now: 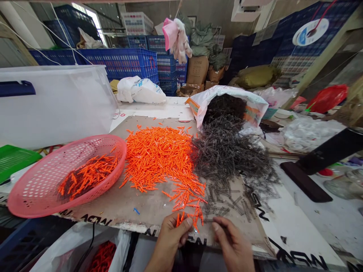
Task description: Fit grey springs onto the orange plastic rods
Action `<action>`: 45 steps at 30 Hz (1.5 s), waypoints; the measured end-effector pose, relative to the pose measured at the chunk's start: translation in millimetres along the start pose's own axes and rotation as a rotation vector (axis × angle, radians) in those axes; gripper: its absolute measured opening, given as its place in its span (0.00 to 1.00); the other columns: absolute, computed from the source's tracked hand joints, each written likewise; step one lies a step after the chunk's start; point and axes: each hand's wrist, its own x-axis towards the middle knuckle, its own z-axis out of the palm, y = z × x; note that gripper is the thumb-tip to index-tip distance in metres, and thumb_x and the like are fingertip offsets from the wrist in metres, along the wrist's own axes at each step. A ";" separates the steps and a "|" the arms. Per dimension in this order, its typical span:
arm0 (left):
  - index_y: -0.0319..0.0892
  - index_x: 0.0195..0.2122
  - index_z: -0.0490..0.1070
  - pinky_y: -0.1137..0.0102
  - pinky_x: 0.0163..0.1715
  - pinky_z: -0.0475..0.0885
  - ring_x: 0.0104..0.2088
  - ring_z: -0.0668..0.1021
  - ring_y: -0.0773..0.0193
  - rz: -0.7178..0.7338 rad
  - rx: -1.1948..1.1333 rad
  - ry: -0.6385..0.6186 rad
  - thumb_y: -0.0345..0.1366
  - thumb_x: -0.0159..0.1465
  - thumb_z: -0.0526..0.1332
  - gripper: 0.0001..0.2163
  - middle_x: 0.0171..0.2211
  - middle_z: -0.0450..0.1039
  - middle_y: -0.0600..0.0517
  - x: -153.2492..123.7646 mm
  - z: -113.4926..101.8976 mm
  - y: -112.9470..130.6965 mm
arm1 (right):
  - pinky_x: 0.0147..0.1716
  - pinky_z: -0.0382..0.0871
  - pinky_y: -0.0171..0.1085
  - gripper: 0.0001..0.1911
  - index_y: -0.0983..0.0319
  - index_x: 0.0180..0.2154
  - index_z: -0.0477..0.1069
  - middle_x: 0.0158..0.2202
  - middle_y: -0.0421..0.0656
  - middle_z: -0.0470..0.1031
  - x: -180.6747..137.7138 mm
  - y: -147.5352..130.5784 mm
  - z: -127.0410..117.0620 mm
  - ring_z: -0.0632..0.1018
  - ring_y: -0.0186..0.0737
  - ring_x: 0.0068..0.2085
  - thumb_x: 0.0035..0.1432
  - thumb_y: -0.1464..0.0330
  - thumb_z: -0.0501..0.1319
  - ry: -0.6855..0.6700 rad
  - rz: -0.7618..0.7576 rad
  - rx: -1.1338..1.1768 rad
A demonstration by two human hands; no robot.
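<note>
At the front edge of the table, my left hand [174, 232] is closed in a pinch, with small pointed orange plastic pieces [180, 219] at its thumb and fingertips. My right hand [231, 238] pinches the end of a thin dark coil spring [208, 220] pointing left. A wide heap of the same orange pieces [159, 155] lies beyond my hands. To its right, a tangled pile of dark springs [227, 151] spills from a white woven bag [195, 104]. Loose springs are scattered just beyond my right hand.
A tilted pink perforated basket [31, 189] on the left holds orange pieces with dark springs among them. Behind it stands a translucent plastic bin [56, 105]. A black stand-like object [309, 181] is at right. Below the table edge, a white bag [119, 249] contains red pieces.
</note>
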 end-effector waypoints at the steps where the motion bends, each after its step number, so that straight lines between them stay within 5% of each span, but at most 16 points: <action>1: 0.38 0.22 0.69 0.74 0.18 0.44 0.15 0.55 0.75 -0.013 0.004 0.000 0.52 0.53 0.68 0.20 0.12 0.57 0.60 0.2 -0.5 -0.1 | 0.36 0.74 0.39 0.17 0.59 0.39 0.76 0.36 0.46 0.79 6.5 5.1 -10.7 0.79 0.45 0.36 0.60 0.54 0.58 0.041 -0.096 -0.128; 3: 0.38 0.22 0.70 0.74 0.17 0.44 0.14 0.55 0.75 -0.028 0.010 0.001 0.53 0.53 0.68 0.20 0.12 0.58 0.60 0.4 -1.0 0.2 | 0.41 0.73 0.44 0.16 0.58 0.39 0.76 0.40 0.47 0.78 19.3 12.6 -29.1 0.79 0.48 0.41 0.62 0.56 0.56 0.055 -0.270 -0.363; 7: 0.37 0.23 0.71 0.75 0.17 0.44 0.14 0.56 0.76 -0.018 0.005 0.004 0.53 0.53 0.67 0.21 0.15 0.63 0.57 0.4 -0.7 1.3 | 0.38 0.73 0.43 0.16 0.56 0.43 0.74 0.41 0.46 0.76 33.5 15.1 -40.7 0.79 0.45 0.39 0.66 0.62 0.49 -0.037 -0.348 -0.629; 18: 0.37 0.22 0.71 0.74 0.16 0.44 0.13 0.53 0.75 -0.008 0.027 -0.023 0.54 0.56 0.64 0.22 0.09 0.57 0.60 0.2 -0.6 1.2 | 0.32 0.72 0.36 0.13 0.56 0.41 0.73 0.42 0.46 0.73 46.3 21.2 -36.4 0.79 0.40 0.36 0.64 0.66 0.50 -0.159 -0.414 -0.767; 25: 0.38 0.24 0.70 0.75 0.15 0.45 0.13 0.54 0.75 0.039 0.049 -0.003 0.52 0.59 0.63 0.20 0.15 0.64 0.57 0.8 -0.3 -3.5 | 0.31 0.70 0.34 0.11 0.56 0.37 0.72 0.41 0.44 0.72 54.5 7.7 -38.4 0.77 0.40 0.38 0.61 0.71 0.51 -0.293 -0.431 -0.791; 30: 0.41 0.26 0.74 0.74 0.24 0.64 0.24 0.72 0.65 0.491 0.623 0.146 0.41 0.64 0.59 0.13 0.23 0.71 0.52 -3.3 -12.8 12.0 | 0.37 0.72 0.39 0.09 0.57 0.35 0.70 0.39 0.44 0.73 52.3 8.0 -38.2 0.77 0.43 0.40 0.61 0.71 0.52 -0.328 -0.435 -0.747; 32: 0.43 0.34 0.77 0.71 0.32 0.70 0.32 0.77 0.60 0.723 0.914 0.135 0.34 0.65 0.56 0.09 0.32 0.76 0.48 -4.2 -22.2 16.8 | 0.37 0.73 0.39 0.09 0.57 0.37 0.71 0.38 0.44 0.75 49.8 14.6 -40.3 0.78 0.43 0.39 0.62 0.70 0.52 -0.333 -0.439 -0.698; 35: 0.43 0.43 0.74 0.71 0.29 0.72 0.30 0.79 0.60 0.940 1.264 0.062 0.27 0.64 0.51 0.14 0.36 0.76 0.46 -3.8 -35.4 12.2 | 0.40 0.74 0.39 0.11 0.57 0.43 0.72 0.41 0.45 0.76 46.0 25.4 -46.2 0.78 0.43 0.42 0.63 0.69 0.53 -0.337 -0.459 -0.603; 39: 0.45 0.44 0.72 0.74 0.27 0.71 0.27 0.78 0.63 0.930 1.491 -0.047 0.26 0.65 0.51 0.13 0.34 0.76 0.49 -5.1 -43.5 -4.2 | 0.42 0.74 0.42 0.12 0.58 0.42 0.73 0.41 0.47 0.78 42.2 32.9 -54.0 0.79 0.45 0.43 0.65 0.66 0.52 -0.284 -0.450 -0.546; 45: 0.46 0.43 0.71 0.74 0.30 0.71 0.31 0.80 0.64 0.789 1.402 -0.042 0.34 0.70 0.50 0.10 0.36 0.75 0.49 -8.7 -45.0 -11.5 | 0.43 0.74 0.45 0.13 0.58 0.44 0.73 0.41 0.47 0.78 39.4 34.7 -57.8 0.79 0.46 0.43 0.65 0.64 0.52 -0.143 -0.456 -0.534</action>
